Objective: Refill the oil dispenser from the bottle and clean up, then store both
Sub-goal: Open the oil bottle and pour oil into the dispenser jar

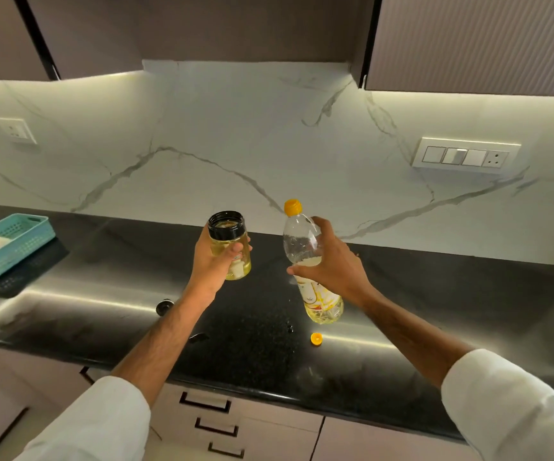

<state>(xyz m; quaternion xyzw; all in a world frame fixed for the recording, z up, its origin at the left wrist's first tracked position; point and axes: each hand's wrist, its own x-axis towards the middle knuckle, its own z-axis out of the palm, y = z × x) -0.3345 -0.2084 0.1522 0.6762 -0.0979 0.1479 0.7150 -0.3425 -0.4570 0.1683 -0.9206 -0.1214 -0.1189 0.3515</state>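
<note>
Black speckled counter (468, 294) runs across below the marble backsplash (235, 134). Teal basket (16, 242) sits far left on the counter, something white inside. My right hand (332, 264) wraps the oil bottle (305, 261) around its middle, bottle lifted off the counter, roughly upright, leaning slightly, yellow oil low in its base, orange fitting on its neck. My left hand (214, 264) grips the oil dispenser (230, 244) just left of the bottle, also raised, black collar open on top, pale oil inside. Small orange cap (316, 339) lies on the counter below the bottle, apart from it.
</note>
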